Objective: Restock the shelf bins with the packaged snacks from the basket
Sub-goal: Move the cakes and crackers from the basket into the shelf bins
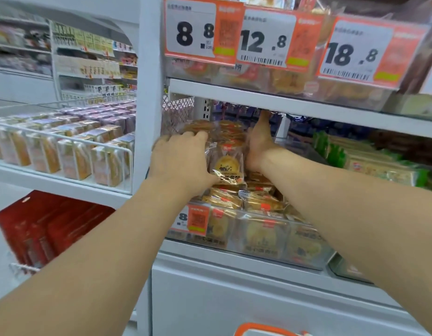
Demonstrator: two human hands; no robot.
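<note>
A stack of golden-brown packaged snacks (228, 163) stands upright in the clear shelf bin (307, 248) on the middle shelf. My left hand (183, 161) grips the stack from its left side, fingers curled over the top. On the right side of the stack my right hand (257, 141) presses flat, fingers straight and reaching back under the upper shelf. More packets (258, 200) of the same snack lie flat in the bin below the stack. The basket is out of view.
The white upper shelf (283, 103) sits low over both hands, with price tags 8.8 (193, 32), 12.8 and 18.8 above. Green and beige packets (370, 161) fill the bin to the right. A wire rack of wrapped cakes (64, 151) is at left, red boxes (45, 226) below.
</note>
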